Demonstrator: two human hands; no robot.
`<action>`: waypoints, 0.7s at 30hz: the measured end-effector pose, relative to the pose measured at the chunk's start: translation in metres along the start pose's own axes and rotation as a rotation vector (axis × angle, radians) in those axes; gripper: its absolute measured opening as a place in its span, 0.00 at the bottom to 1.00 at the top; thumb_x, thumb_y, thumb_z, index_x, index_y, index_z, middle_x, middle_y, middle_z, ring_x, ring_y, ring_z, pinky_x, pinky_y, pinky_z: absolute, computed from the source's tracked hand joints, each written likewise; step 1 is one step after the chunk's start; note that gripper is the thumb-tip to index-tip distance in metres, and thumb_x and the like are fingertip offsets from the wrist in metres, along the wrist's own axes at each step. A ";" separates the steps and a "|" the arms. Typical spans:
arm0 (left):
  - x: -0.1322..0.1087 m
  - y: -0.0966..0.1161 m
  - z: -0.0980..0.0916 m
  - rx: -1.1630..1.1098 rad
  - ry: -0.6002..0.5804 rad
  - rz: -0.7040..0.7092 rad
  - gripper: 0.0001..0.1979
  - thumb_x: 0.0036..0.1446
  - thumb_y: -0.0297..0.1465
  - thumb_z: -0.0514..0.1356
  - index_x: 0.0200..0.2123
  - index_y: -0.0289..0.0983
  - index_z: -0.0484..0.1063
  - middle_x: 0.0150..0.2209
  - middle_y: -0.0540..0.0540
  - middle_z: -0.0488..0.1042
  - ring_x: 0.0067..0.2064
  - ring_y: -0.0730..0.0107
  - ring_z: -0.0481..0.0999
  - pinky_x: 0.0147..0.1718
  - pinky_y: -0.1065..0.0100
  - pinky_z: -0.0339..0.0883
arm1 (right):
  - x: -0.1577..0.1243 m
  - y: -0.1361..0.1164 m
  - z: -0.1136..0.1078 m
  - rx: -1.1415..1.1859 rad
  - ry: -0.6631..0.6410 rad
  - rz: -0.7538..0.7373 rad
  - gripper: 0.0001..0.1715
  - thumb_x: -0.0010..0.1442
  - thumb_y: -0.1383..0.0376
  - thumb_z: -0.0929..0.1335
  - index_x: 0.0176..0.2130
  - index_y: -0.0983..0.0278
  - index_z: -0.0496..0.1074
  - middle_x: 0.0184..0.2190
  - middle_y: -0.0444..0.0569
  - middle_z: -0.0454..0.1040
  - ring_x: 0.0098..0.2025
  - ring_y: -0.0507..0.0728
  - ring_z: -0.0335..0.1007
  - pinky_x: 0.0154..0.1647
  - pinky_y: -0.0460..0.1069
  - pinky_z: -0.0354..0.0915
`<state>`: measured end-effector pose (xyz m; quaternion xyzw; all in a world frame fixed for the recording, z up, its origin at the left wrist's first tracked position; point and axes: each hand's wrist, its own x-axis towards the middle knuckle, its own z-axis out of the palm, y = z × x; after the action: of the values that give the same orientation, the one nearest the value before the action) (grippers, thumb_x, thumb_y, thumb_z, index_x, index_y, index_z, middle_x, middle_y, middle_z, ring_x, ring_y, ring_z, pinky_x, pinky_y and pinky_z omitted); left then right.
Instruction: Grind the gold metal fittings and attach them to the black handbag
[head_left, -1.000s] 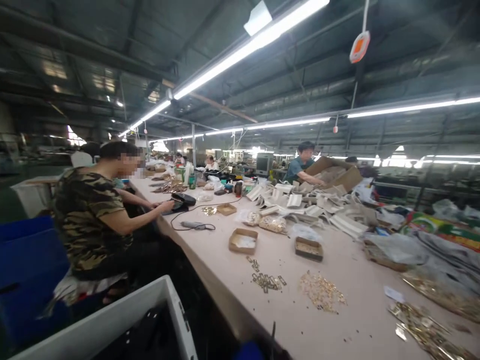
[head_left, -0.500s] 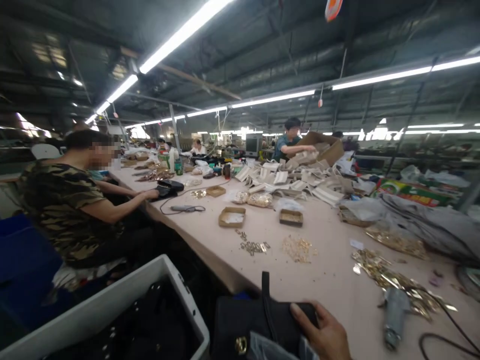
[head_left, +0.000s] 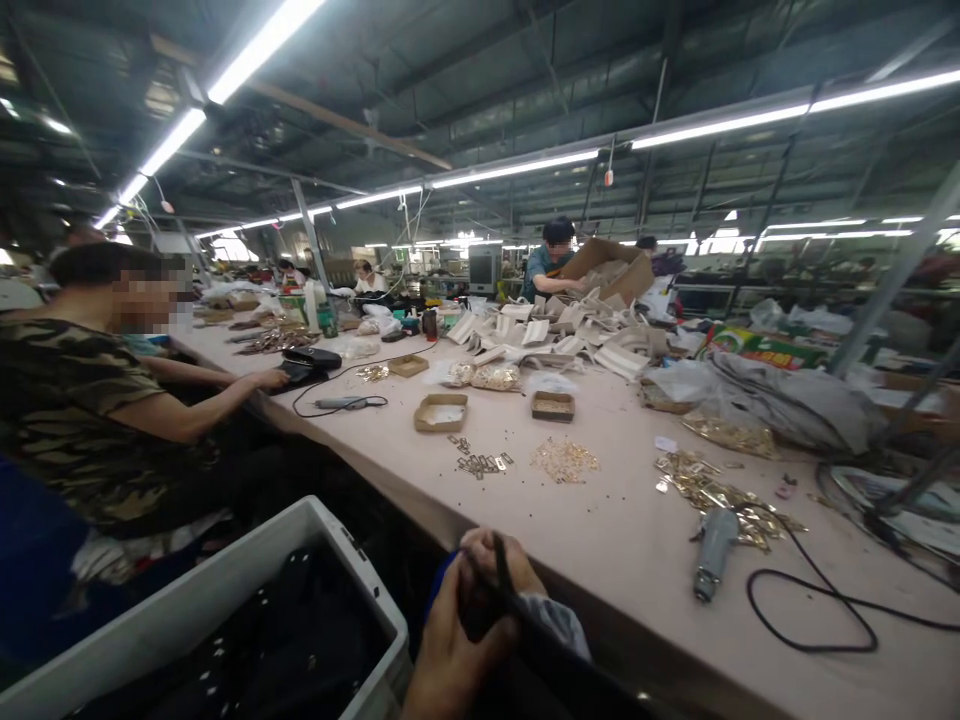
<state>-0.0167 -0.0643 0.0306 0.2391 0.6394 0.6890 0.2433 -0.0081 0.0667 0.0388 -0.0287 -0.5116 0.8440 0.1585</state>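
Beside the table, a white bin, cut off at lower left, holds black goods dotted with metal. Across from me a tilted carton holds pale stuff I can't make out. The black bag, dark and cropped, is before me at the near edge; my left hand is clasped on it, my right hand partly hidden, its grip unclear. The tan tray holds something white, the dark tray beige bits.

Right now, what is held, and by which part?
The left hand and right hand hold a black item, seemingly by its thin strap; exact grip unclear.
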 end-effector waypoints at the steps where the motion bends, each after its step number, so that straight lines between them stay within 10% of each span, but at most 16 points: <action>1: 0.001 0.003 -0.005 0.003 -0.031 -0.021 0.46 0.35 0.48 0.78 0.58 0.39 0.71 0.55 0.37 0.79 0.59 0.40 0.75 0.57 0.56 0.71 | 0.003 0.002 0.002 0.002 -0.001 0.005 0.29 0.43 0.44 0.81 0.34 0.62 0.77 0.20 0.42 0.72 0.19 0.52 0.66 0.22 0.46 0.64; 6: -0.028 -0.013 -0.017 0.049 0.121 -0.155 0.32 0.36 0.55 0.74 0.39 0.37 0.81 0.35 0.39 0.84 0.41 0.44 0.83 0.39 0.58 0.78 | -0.021 -0.030 -0.034 -0.091 0.261 -0.032 0.30 0.45 0.44 0.80 0.33 0.66 0.79 0.32 0.54 0.80 0.32 0.58 0.76 0.36 0.52 0.72; 11: -0.048 -0.022 -0.021 0.126 0.426 -0.158 0.29 0.41 0.62 0.67 0.30 0.41 0.80 0.31 0.43 0.83 0.39 0.47 0.83 0.38 0.60 0.78 | -0.082 -0.104 -0.078 -0.305 0.048 0.031 0.37 0.59 0.36 0.68 0.43 0.66 0.81 0.38 0.58 0.80 0.39 0.62 0.76 0.44 0.56 0.70; 17: -0.044 -0.015 -0.006 0.257 0.535 -0.098 0.30 0.45 0.63 0.64 0.29 0.42 0.80 0.29 0.44 0.83 0.35 0.51 0.83 0.34 0.66 0.77 | -0.100 -0.136 -0.063 -1.074 0.145 -0.029 0.31 0.49 0.57 0.80 0.52 0.59 0.79 0.42 0.54 0.80 0.41 0.64 0.74 0.47 0.58 0.68; 21: -0.039 -0.019 0.005 0.271 0.518 -0.109 0.32 0.48 0.65 0.61 0.27 0.40 0.79 0.25 0.45 0.81 0.31 0.54 0.81 0.29 0.67 0.75 | -0.086 -0.113 -0.044 -1.084 0.121 -0.139 0.19 0.55 0.70 0.73 0.48 0.58 0.80 0.33 0.47 0.78 0.34 0.57 0.72 0.38 0.52 0.67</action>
<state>0.0169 -0.0845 0.0108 0.0508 0.7784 0.6213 0.0746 0.1098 0.1272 0.1069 -0.1208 -0.8637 0.4442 0.2053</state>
